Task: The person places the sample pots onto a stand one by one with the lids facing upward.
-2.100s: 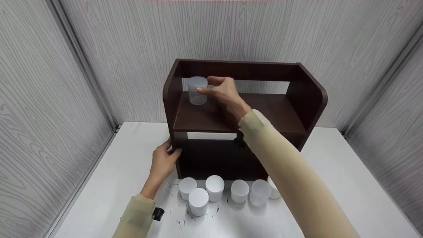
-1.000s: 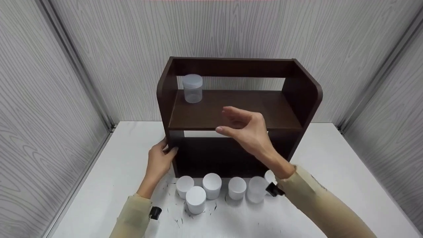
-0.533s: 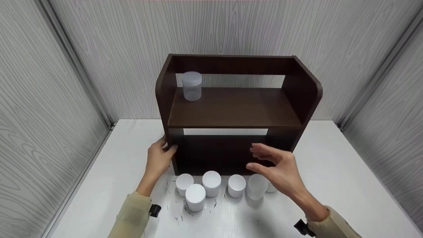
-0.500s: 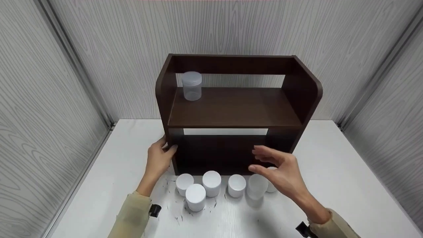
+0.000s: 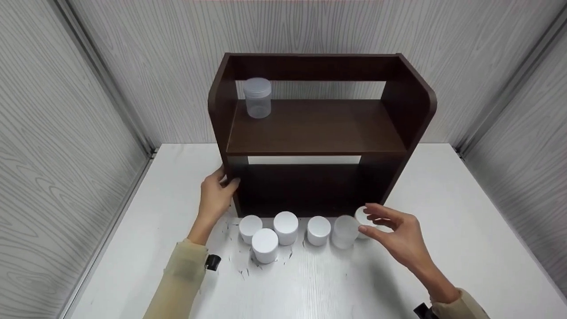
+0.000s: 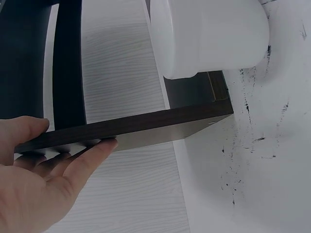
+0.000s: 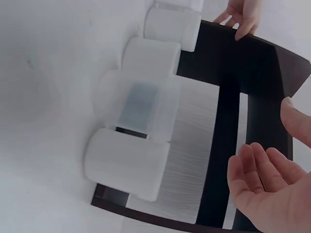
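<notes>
My L hand (image 5: 215,197) grips dk-brown wooden shelf unit (image 5: 310,126); R hand (image 5: 401,235), loose & free, nr white cyl. plastic jar (image 5: 361,216).

A dark brown two-tier shelf (image 5: 316,153) stands upright. From its centre in the head view, a clear lidded jar (image 5: 258,98) sits upright on the upper tier at ten o'clock; five white jars (image 5: 286,228) and one frosted jar (image 5: 345,231) stand upright from seven o'clock to five.
</notes>
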Demonstrator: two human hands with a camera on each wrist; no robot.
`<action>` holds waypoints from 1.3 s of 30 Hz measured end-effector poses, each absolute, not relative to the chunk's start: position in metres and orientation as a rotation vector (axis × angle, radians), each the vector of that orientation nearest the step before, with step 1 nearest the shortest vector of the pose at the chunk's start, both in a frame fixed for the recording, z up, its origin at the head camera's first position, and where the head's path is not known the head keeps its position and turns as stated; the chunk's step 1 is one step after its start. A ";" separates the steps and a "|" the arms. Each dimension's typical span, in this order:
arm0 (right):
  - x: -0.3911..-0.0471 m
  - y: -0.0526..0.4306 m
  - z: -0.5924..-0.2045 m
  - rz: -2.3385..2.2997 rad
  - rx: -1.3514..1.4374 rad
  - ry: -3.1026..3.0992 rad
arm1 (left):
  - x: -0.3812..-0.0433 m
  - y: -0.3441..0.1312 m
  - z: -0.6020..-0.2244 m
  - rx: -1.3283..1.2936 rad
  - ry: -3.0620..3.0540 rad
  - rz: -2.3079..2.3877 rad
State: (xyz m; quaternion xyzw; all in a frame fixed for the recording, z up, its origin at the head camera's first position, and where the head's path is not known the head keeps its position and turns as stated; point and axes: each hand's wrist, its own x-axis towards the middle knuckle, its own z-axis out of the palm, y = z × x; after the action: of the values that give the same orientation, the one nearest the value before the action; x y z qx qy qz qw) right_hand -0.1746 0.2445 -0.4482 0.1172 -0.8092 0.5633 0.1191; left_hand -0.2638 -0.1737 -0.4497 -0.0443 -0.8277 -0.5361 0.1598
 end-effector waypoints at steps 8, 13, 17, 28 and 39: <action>-0.172 0.259 -0.465 1.655 0.266 -2.403 | -0.263 -0.173 -0.451 -0.128 -2.360 -1.527; -0.173 0.267 -0.472 1.601 0.237 -2.450 | -0.265 -0.173 -0.452 -0.147 -2.337 -1.525; -0.175 0.273 -0.478 1.567 0.205 -2.467 | -0.265 -0.174 -0.452 -0.159 -2.328 -1.530; -0.185 0.286 -0.490 1.422 0.108 -2.584 | -0.262 -0.172 -0.454 -0.133 -2.317 -1.549; -0.201 0.296 -0.498 1.442 0.157 -2.619 | -0.262 -0.173 -0.451 -0.137 -2.316 -1.532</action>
State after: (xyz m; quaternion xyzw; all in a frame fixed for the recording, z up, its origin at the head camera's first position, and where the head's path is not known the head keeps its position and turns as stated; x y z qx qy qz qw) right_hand -0.2014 0.2958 -0.4979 0.0523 -0.8724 0.4804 0.0736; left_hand -0.2621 -0.1728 -0.4509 -0.0485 -0.8194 -0.5422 0.1798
